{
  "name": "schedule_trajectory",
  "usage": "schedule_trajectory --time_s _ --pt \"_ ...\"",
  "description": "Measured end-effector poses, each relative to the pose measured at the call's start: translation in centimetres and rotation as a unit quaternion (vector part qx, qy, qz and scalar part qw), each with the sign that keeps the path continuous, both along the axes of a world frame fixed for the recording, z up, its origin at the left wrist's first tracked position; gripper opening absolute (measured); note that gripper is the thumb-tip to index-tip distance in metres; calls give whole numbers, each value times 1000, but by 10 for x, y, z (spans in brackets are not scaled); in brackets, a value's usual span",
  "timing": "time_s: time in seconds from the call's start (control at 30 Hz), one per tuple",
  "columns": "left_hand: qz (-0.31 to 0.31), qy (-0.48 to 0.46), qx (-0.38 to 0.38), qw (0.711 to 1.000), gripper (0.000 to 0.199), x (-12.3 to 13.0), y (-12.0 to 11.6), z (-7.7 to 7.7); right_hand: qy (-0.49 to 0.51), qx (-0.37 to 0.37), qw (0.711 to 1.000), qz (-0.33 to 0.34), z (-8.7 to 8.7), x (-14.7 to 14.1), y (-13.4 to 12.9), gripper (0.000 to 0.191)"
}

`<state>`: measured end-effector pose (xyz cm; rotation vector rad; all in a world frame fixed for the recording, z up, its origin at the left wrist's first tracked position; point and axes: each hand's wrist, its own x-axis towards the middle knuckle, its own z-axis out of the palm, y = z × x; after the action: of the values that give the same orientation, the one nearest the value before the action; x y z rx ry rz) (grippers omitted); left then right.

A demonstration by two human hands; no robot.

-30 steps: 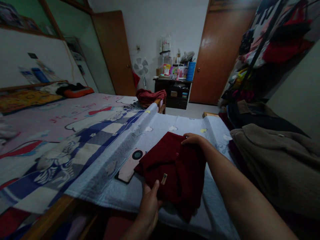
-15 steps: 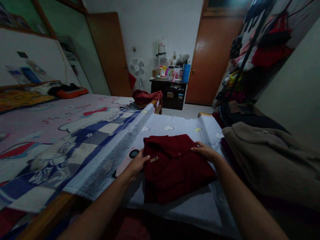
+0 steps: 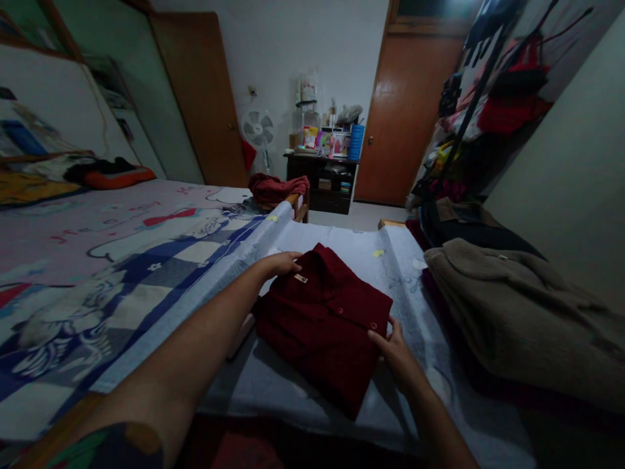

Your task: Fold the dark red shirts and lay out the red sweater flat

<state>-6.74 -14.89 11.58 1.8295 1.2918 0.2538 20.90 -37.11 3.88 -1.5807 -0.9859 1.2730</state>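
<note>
The dark red buttoned shirt [image 3: 327, 319] lay folded at an angle on the pale blue sheet [image 3: 342, 236], its small label up and two buttons showing. Since the preceding view it had been turned clockwise: the left hand [image 3: 279, 263] had moved to the far left edge, and the right hand [image 3: 401, 357] had come nearer along the right edge. In my judgement this was a re-aiming of the bundle; its folds appeared to have held.

The left hand was partly closed, thumb and finger together at the shirt's edge beside the label. The right hand was also partly closed, with the thumb on top near the lower button and a finger at the edge. Fingertips beneath the fabric could not be inspected.

Beyond the shirt, bare sheet ran towards its far edge, the widest room noted. On the right, a narrower strip separated the shirt from the grey-brown fleece garment [image 3: 517, 306]. The shirt's lowest corner pointed at the sheet's near edge and was close to it; a pull that way risked overhang. On the left, the forearm and a flat pink item [image 3: 241, 337], partly hidden, limited clearance.
</note>
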Motion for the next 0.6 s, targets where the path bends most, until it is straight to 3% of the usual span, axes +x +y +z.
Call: schedule_trajectory --time_s 0.13,0.23,0.3,0.47,0.6 --pt "2 103 71 992 38 15 16 -13 -166 -3 986 31 -16 1 -9 90" --pt "13 155 91 984 25 17 20 -33 -387 81 919 9 -11 8 -8 72" --pt "13 180 92 979 20 15 21 -45 -475 128 870 10 0 9 -2 58" --pt "18 202 113 973 27 14 22 -55 -531 199 819 89 22 -18 24 52" --pt "23 195 153 968 29 20 20 -52 -539 183 798 196 11 -43 40 59"
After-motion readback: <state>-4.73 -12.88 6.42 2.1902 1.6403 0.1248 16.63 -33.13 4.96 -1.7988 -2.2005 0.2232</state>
